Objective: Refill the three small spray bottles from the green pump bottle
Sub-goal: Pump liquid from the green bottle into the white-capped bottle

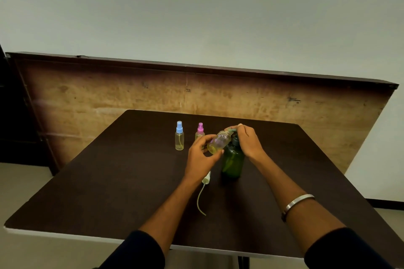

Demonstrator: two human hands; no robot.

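Green pump bottle (232, 162) stands upright mid-table, greenish liquid inside, level unclear. Your right hand (248, 141) sits over its pump head, fingers curled at the nozzle. Your left hand (202, 154) grips the open small spray bottle (217, 142), tilted, neck at the nozzle, some yellow liquid in the base. Its white sprayer with tube (204, 190) lies on the table (109, 192) just in front. Blue-capped bottle (179, 136) and pink-capped bottle (199, 131) stand behind, capped, yellowish. No readable labels.
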